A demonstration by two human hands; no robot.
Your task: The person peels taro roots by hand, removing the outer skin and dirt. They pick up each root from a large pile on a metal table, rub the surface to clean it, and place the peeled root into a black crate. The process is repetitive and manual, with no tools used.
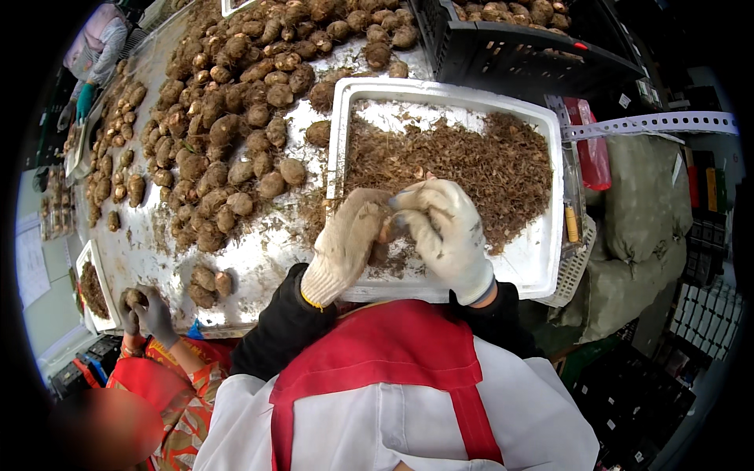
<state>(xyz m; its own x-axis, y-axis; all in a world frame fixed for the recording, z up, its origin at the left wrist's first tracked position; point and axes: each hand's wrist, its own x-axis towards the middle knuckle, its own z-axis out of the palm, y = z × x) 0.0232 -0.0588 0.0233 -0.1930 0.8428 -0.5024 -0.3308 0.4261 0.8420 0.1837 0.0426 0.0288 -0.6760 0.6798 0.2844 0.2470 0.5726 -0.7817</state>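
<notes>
My left hand [351, 238] wears a cream knit glove with a yellow cuff edge. Its fingers are closed on a small brown taro [386, 231], mostly hidden between the two gloves. From the other side my right hand [450, 235], in a stained white glove, pinches with thumb and forefinger at the same taro; whether anything else sits in that pinch I cannot make out. Both hands hover over the near part of a white foam tray [338, 149]. Brown fibrous peelings [463, 161] fill much of the tray.
Many hairy taros [224, 129] are heaped on the white table to the left. A black crate [534, 59] of taros stands at the far right, with full sacks [640, 204] beyond the tray. At lower left, a co-worker's grey-gloved hands [149, 314] hold a taro.
</notes>
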